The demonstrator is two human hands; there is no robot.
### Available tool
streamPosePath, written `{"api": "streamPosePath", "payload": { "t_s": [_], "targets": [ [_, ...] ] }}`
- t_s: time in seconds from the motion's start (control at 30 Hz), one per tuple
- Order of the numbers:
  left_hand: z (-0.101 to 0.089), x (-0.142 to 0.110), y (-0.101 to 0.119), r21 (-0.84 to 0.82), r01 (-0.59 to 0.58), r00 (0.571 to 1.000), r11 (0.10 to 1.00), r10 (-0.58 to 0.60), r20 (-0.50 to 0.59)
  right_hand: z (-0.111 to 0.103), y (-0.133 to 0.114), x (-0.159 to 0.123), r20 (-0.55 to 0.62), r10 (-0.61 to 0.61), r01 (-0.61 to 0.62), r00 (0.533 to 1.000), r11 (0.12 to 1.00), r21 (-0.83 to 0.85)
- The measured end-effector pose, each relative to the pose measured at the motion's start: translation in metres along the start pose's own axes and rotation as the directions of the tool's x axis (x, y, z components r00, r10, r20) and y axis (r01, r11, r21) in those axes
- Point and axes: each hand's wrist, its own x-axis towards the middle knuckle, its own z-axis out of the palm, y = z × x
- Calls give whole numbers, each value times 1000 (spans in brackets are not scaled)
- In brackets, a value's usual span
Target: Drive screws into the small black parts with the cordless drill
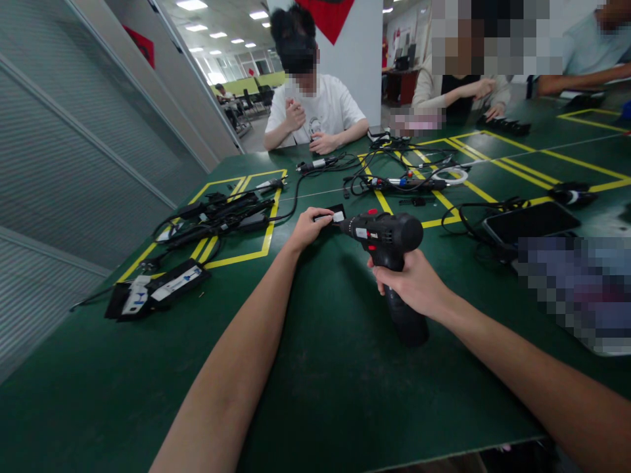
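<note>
My right hand (411,279) is wrapped around the handle of a black cordless drill (387,230) with red details. Its chuck points left, toward my left hand (310,226). The fingers of that hand are closed at the edge of a small black part (337,208), where a white patch (338,217) shows near the fingertips. The drill's nose is close to this part; whether the bit touches it I cannot tell. Part of the small piece is hidden behind my fingers and the drill.
Black cables and tools (221,213) lie in a pile on the left, with black pouches (180,279) nearer. More cables (394,180) spread across the middle of the green table (315,401). A dark phone-like device (530,223) is on the right. Several people sit beyond, one in a white shirt (340,105).
</note>
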Motion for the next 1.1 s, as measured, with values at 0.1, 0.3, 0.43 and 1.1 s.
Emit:
{"api": "streamPosePath", "payload": {
  "t_s": [0.1,0.3,0.43,1.1],
  "targets": [
    [0,0,-1,-7,-11,1000,1000,11,-7,0,1,0,8,-10,10,1000,1000,-2],
    [0,-1,2,-5,3,1000,1000,-3,-3,-1,0,0,9,-8,8,1000,1000,-24],
    [-1,-1,3,-2,10,1000,1000,-10,4,0,1,0,11,-7,7,1000,1000,-28],
    [1,0,-1,-7,-9,1000,1000,9,-9,0,-2,0,-5,-1,0,1000,1000,-27]
  ]
}}
